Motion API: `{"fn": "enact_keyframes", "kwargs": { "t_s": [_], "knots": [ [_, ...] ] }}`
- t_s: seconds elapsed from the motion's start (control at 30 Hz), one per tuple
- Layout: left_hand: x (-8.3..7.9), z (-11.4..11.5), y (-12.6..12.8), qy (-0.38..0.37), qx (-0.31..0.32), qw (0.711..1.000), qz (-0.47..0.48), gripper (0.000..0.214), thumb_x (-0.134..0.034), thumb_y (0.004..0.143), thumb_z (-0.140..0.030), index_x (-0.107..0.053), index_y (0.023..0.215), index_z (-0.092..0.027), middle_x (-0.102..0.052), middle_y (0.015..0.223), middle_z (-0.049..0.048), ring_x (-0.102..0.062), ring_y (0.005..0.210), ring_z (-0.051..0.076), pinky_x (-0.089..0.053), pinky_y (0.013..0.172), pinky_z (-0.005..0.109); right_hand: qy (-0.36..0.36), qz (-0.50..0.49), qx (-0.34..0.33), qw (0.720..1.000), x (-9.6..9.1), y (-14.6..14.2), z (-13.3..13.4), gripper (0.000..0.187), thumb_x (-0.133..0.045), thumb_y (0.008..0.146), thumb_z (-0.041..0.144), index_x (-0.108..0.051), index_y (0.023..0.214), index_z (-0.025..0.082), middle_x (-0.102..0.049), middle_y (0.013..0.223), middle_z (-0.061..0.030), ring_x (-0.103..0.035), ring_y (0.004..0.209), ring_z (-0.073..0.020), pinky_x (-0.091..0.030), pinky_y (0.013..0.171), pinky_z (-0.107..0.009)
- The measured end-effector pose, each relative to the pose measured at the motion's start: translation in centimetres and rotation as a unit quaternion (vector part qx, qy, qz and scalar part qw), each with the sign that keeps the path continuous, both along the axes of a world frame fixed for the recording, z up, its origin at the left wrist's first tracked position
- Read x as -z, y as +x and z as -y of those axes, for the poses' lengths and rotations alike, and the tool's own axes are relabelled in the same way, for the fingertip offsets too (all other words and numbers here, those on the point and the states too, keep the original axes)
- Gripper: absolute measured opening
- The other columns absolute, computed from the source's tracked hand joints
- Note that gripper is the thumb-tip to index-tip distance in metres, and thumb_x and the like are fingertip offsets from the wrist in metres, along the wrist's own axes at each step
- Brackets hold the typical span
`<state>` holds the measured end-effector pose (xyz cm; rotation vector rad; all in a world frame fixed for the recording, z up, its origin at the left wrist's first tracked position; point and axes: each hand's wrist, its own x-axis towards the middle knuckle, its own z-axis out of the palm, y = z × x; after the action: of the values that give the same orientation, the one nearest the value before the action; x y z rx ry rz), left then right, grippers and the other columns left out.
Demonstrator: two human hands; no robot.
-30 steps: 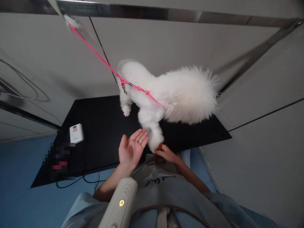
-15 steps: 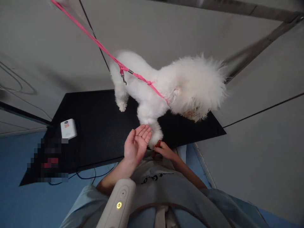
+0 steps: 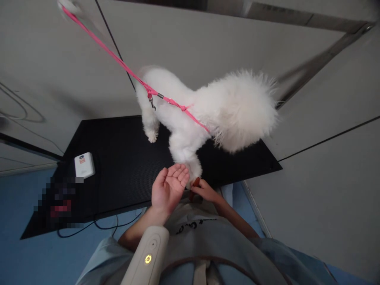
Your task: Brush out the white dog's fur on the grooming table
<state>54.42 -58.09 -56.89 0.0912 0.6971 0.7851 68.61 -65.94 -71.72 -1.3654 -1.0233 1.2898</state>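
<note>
A fluffy white dog (image 3: 181, 107) stands on a black grooming table (image 3: 124, 166), its head turned to the right. My left hand (image 3: 170, 188) is open, palm up with fingers slightly curled, at the dog's near front leg (image 3: 195, 164); contact is unclear. In my right hand (image 3: 207, 190) is a reddish-brown tool (image 3: 196, 182), held against the lower end of that leg at the table's near edge. Its working end is hidden, so its kind does not show. A pink grooming loop (image 3: 118, 59) runs from the wall to around the dog's neck.
A white boxy device (image 3: 84, 165) lies on the table's left part, near a pixelated patch. Dark cables (image 3: 97, 225) hang below the near edge. Grey wall panels (image 3: 323, 178) stand behind, with a metal bar (image 3: 282, 18) overhead. A white device with a yellow light (image 3: 148, 253) is in the foreground.
The dog's head has turned away, its muzzle now out of sight. My left hand has shifted slightly down and left in the view. The right hand keeps its hold on the tool.
</note>
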Motion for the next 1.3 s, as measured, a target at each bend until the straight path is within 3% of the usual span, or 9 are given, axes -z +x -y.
{"fn": "enact_keyframes", "kwargs": {
  "t_s": [0.17, 0.3, 0.4, 0.47, 0.63, 0.8, 0.87, 1.17, 1.3],
  "knots": [
    [2.5, -0.2, 0.1, 0.077, 0.020, 0.997, -0.004, 0.027, -0.052, 0.087, -0.030, -0.070, 0.077, -0.012, -0.071, 0.084, 0.0118, -0.069, 0.078, 0.018, -0.057, 0.073, 0.031, 0.005, 0.003, 0.009, 1.000, 0.0, 0.1, 0.2, 0.020, -0.065, 0.077, 0.033, -0.054, 0.071, 0.017, -0.055, 0.071, 0.0025, -0.052, 0.071, -0.0128, -0.043, 0.072, -0.028],
    [9.4, -1.3, 0.2, 0.256, -0.091, 0.952, -0.140, 0.028, -0.073, 0.073, -0.039, -0.072, 0.088, -0.016, -0.072, 0.096, 0.0085, -0.066, 0.092, 0.018, -0.052, 0.087, 0.030, 0.001, 0.009, 0.032, 0.999, 0.4, -0.4, 0.5, 0.022, -0.064, 0.077, 0.036, -0.056, 0.076, 0.017, -0.055, 0.074, 0.0020, -0.051, 0.072, -0.0130, -0.042, 0.073, -0.028],
    [14.5, -1.8, 0.3, 0.251, 0.074, 0.939, -0.222, 0.041, -0.080, 0.066, -0.044, -0.073, 0.093, -0.014, -0.072, 0.095, 0.0073, -0.065, 0.084, 0.018, -0.050, 0.077, 0.027, 0.018, 0.015, 0.035, 0.999, 0.5, -1.1, 0.9, 0.024, -0.062, 0.081, 0.040, -0.055, 0.078, 0.017, -0.056, 0.075, 0.0015, -0.052, 0.075, -0.0134, -0.042, 0.075, -0.028],
    [16.0, -1.8, 0.6, 0.221, 0.207, 0.933, -0.192, 0.047, -0.081, 0.063, -0.050, -0.072, 0.089, -0.012, -0.071, 0.083, 0.0069, -0.062, 0.071, 0.018, -0.048, 0.067, 0.027, 0.015, 0.025, 0.017, 0.999, 0.3, -1.0, 1.2, 0.025, -0.061, 0.084, 0.042, -0.056, 0.079, 0.018, -0.057, 0.076, 0.0009, -0.052, 0.075, -0.0137, -0.043, 0.074, -0.028],
    [14.8, -1.5, 2.3, 0.234, 0.236, 0.936, -0.118, 0.054, -0.089, 0.051, -0.042, -0.069, 0.091, -0.011, -0.070, 0.080, 0.0068, -0.062, 0.068, 0.018, -0.047, 0.066, 0.027, 0.018, 0.101, -0.082, 0.991, -3.0, 2.4, 2.6, 0.027, -0.063, 0.085, 0.043, -0.058, 0.079, 0.017, -0.063, 0.082, -0.0015, -0.056, 0.076, -0.0145, -0.046, 0.074, -0.029],
    [15.2, -0.9, 1.6, 0.239, 0.169, 0.945, -0.148, 0.061, -0.086, 0.052, -0.051, -0.065, 0.093, -0.012, -0.069, 0.077, 0.0050, -0.061, 0.064, 0.016, -0.048, 0.063, 0.026, 0.119, 0.081, 0.126, 0.982, -7.6, 4.8, 1.8, 0.028, -0.060, 0.089, 0.048, -0.055, 0.090, 0.021, -0.067, 0.111, -0.0080, -0.065, 0.092, -0.0187, -0.050, 0.086, -0.037],
    [15.6, -0.6, 0.5, 0.253, 0.175, 0.938, -0.160, 0.061, -0.084, 0.052, -0.055, -0.062, 0.090, -0.013, -0.066, 0.069, 0.0021, -0.058, 0.056, 0.014, -0.046, 0.056, 0.025, 0.152, 0.072, 0.121, 0.978, -8.5, 4.3, -0.2, 0.031, -0.064, 0.084, 0.051, -0.055, 0.092, 0.022, -0.068, 0.109, -0.0079, -0.067, 0.094, -0.0200, -0.051, 0.088, -0.038],
    [14.0, 0.2, -4.4, 0.239, 0.203, 0.934, -0.173, 0.052, -0.072, 0.062, -0.064, -0.051, 0.066, -0.017, -0.047, 0.039, -0.0028, -0.040, 0.031, 0.009, -0.029, 0.035, 0.020, 0.200, 0.075, 0.069, 0.975, -7.2, 0.5, -4.5, 0.033, -0.061, 0.084, 0.053, -0.053, 0.090, 0.022, -0.069, 0.092, -0.0055, -0.067, 0.089, -0.0191, -0.053, 0.085, -0.037],
    [13.7, 0.2, -5.6, 0.132, 0.219, 0.959, -0.120, 0.050, -0.068, 0.068, -0.062, -0.047, 0.059, -0.018, -0.041, 0.039, -0.0038, -0.033, 0.030, 0.007, -0.026, 0.032, 0.018, 0.252, 0.081, 0.246, 0.933, -7.6, 1.1, -4.9, 0.034, -0.055, 0.086, 0.057, -0.049, 0.088, 0.024, -0.066, 0.091, -0.0051, -0.065, 0.098, -0.0208, -0.049, 0.094, -0.041]
  ]
}}
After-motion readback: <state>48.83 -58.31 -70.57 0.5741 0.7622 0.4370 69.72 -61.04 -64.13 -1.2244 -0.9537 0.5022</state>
